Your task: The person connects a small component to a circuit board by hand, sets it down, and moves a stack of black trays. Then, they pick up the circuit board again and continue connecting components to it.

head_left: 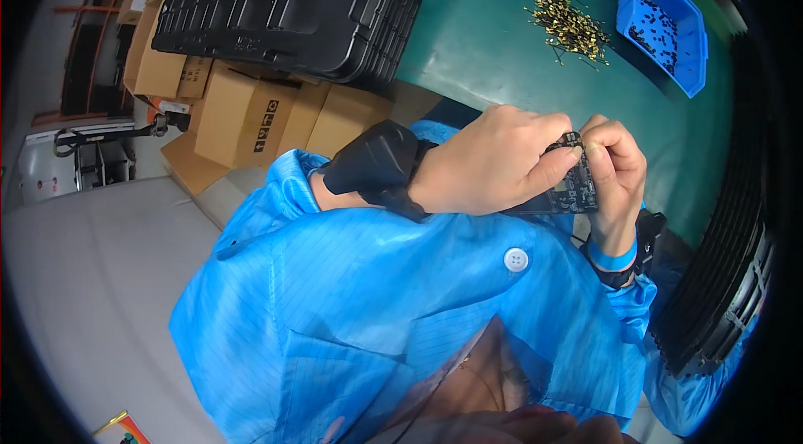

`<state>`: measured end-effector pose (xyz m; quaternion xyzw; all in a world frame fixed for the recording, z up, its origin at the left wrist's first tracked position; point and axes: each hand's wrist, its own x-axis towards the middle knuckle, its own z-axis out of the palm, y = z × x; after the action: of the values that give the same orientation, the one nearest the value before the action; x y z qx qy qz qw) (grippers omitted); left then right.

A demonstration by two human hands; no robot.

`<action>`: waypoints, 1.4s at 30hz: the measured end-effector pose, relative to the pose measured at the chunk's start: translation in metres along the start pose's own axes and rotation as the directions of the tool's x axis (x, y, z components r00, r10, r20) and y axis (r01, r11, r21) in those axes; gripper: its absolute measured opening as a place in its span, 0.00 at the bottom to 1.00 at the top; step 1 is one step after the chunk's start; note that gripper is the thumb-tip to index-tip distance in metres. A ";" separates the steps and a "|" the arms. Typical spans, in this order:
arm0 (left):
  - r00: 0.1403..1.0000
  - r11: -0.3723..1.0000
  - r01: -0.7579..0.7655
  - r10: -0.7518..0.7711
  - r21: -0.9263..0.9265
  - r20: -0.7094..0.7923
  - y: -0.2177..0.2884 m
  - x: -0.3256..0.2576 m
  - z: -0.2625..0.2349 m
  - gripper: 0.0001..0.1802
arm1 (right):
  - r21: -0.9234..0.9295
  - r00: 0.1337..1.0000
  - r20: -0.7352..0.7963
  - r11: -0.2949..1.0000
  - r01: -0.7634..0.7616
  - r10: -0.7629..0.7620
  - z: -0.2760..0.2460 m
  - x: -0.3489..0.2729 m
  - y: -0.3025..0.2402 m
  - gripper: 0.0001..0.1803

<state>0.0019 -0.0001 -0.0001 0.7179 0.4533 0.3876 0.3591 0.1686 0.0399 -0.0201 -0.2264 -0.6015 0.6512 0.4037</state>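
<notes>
So the black circuit board (573,191) is right between the two hands, held up close to the blue smock (376,277), on the near side of the green tabletop (477,34). Left hand (502,161) comes across from the left, back of the hand up, fingers curled and thumb pressed on the board near its far end. Right hand (615,164) is closed in a pinch on that same end, thumb almost meeting the other one, so neither is really nearer. Can't tell if there's some tiny part between those thumbtips, too small. The board's right edge runs roughly away from the body, tilting a bit left at the far end, and its near edge heads left under the left hand. That hand hides a lot, so I honestly can't call the long axis. The pile of gold-tipped black cable leads (573,28) sits past the fingertips, pretty much straight out from where the thumbs meet, well apart from both hands. The blue plastic bin (693,51) with little black parts (657,30) is out beyond and to the right, so right hand's closer to that one.
</notes>
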 end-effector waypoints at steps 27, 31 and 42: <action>0.973 0.334 0.144 -0.221 -0.931 0.071 -0.022 0.020 0.001 0.15 | 0.024 0.984 -0.172 0.999 0.046 -0.041 -0.009 0.011 -0.001 0.17; 0.907 -0.333 0.419 0.103 -0.845 0.409 -0.035 0.011 0.009 0.15 | -0.267 0.955 -0.071 0.928 0.261 -0.289 0.001 0.021 0.005 0.18; 0.757 -0.559 0.653 0.450 -0.512 0.474 -0.052 0.007 0.027 0.14 | -0.548 0.911 -0.016 0.766 0.336 -0.411 0.007 0.022 -0.004 0.08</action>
<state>0.0079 0.0199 -0.0556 -0.0071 -0.1890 0.2493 0.9498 0.1518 0.0533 -0.0106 -0.2487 -0.7626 0.3472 0.4859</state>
